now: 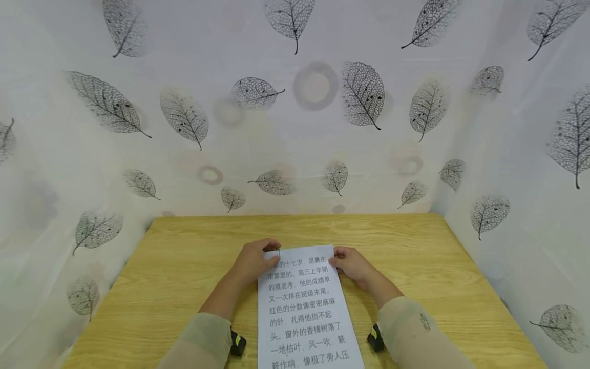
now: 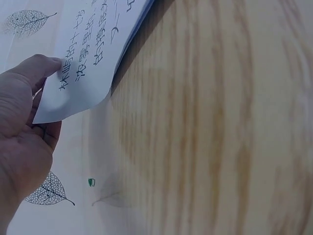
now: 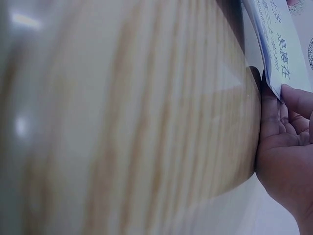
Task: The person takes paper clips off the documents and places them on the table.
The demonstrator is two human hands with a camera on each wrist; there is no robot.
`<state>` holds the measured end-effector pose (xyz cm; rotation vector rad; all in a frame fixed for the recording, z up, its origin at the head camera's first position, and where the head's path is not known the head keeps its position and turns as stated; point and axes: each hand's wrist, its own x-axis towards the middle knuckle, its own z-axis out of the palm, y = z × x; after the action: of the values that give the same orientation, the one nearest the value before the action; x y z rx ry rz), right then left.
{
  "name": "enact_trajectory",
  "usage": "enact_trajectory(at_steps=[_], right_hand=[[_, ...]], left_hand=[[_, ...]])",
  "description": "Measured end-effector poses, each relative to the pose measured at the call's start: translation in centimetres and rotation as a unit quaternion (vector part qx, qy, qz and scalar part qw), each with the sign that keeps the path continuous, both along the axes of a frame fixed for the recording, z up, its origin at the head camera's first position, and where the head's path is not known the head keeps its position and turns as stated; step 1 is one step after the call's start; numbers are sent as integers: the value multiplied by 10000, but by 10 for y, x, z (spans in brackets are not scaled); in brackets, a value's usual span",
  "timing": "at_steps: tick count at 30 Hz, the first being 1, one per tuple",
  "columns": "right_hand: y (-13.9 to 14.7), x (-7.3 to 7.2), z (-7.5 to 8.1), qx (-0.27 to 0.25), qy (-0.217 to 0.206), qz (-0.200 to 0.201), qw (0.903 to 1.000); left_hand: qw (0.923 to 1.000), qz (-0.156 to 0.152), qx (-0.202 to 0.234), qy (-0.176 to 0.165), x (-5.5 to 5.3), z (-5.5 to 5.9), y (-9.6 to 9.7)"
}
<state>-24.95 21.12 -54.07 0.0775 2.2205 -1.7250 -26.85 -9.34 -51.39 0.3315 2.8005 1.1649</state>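
Note:
A white sheet of paper (image 1: 304,307) printed with large Chinese characters lies lengthwise in front of me, its near end running out of the head view. My left hand (image 1: 251,262) pinches the far left corner, thumb on the printed face and fingers behind. At the far right corner, my right hand (image 1: 354,264) grips the edge between thumb and fingers. In the left wrist view the paper (image 2: 83,93) curves up off the tabletop at the held corner. The right wrist view has the other corner between my right thumb and fingers (image 3: 270,115). Whether several sheets lie together I cannot tell.
The wood-grain table (image 1: 184,256) extends around the paper to both sides and behind it. White curtains with leaf prints (image 1: 313,154) enclose the table's back and sides. Black wrist devices (image 1: 237,342) sit beneath both forearms.

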Motion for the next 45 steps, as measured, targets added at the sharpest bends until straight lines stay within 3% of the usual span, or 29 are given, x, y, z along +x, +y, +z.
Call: enact_trajectory(at_steps=[21, 45], right_hand=[[1, -2, -3, -50, 33, 14, 10000], [0, 1, -1, -44, 63, -26, 10000]], left_hand=[[9998, 103, -188, 54, -7, -2, -7], [9993, 346, -86, 66, 3, 6, -33]])
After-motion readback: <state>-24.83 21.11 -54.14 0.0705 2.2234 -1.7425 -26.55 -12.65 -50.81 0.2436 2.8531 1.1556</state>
